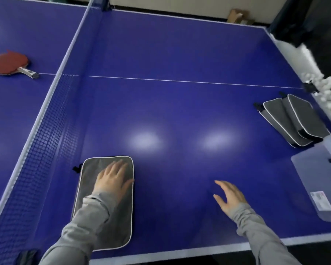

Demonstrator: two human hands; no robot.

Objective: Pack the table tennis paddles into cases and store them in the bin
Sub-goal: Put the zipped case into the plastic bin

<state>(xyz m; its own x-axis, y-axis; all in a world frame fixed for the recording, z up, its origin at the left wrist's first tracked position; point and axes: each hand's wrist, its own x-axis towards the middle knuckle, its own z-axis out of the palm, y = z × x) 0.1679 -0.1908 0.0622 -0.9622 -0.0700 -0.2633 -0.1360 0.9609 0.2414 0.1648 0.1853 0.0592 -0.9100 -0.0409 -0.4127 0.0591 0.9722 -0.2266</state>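
Your left hand (113, 178) lies flat, fingers spread, on a grey case (122, 217) near the table's front edge, just right of the net (44, 134); the case's long axis runs from you toward the far end, tilted slightly, with its black pull tab at the far left corner. It is a rounded rectangle of grey fabric with pale piping, and it looks closed, though your sleeve hides much of it. Your right hand (229, 196) hovers open and empty above the blue table (180, 111), fingers loosely spread. Across the net, a red paddle (8, 64) lies flat, its handle pointing right toward the net. At the right edge two more grey cases (290, 121) overlap, angled diagonally, beside a clear plastic bin (313, 178). White balls (329, 87) sit beyond the table's right side
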